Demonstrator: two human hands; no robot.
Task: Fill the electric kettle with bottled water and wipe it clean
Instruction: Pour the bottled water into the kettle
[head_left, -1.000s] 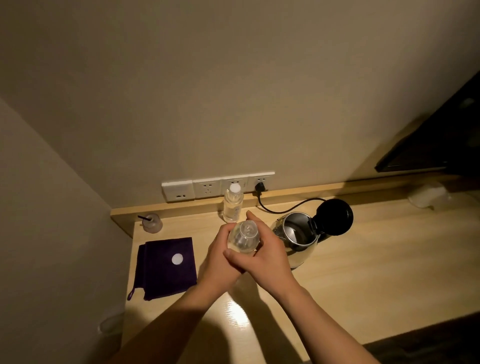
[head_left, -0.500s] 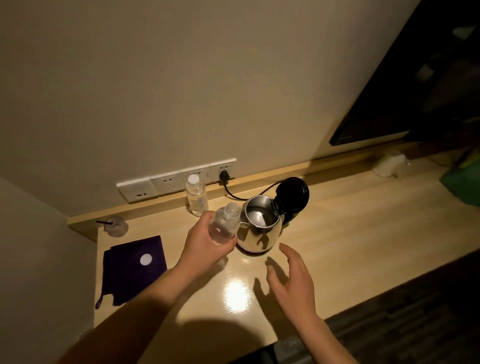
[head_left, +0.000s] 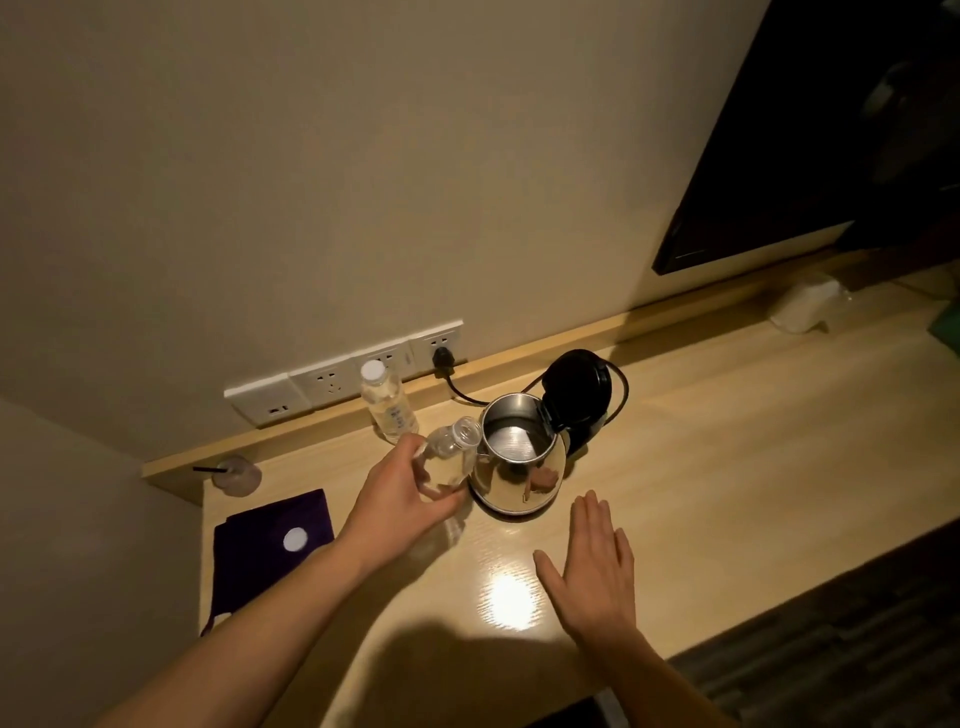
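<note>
A steel electric kettle (head_left: 519, 467) stands on the wooden desk (head_left: 701, 467) with its black lid (head_left: 577, 387) flipped up and open. My left hand (head_left: 400, 493) grips an uncapped clear water bottle (head_left: 452, 452), tilted so its mouth leans toward the kettle's left rim. My right hand (head_left: 592, 566) hovers flat over the desk in front of the kettle, fingers spread, holding nothing. A second capped bottle (head_left: 387, 402) stands upright behind, near the wall sockets. A dark purple cloth (head_left: 265, 545) lies at the left with a white bottle cap (head_left: 295, 539) on it.
The kettle's black cord (head_left: 457, 389) runs to a plug in the wall socket strip (head_left: 337, 382). A small cup with a black straw (head_left: 236, 474) sits in the back left corner. A white object (head_left: 802, 306) lies far right under a dark screen (head_left: 831, 156).
My right hand let go of the bottle and moved down right to hover over the desk. My left hand carried the open bottle to the kettle's rim and tilted it.
</note>
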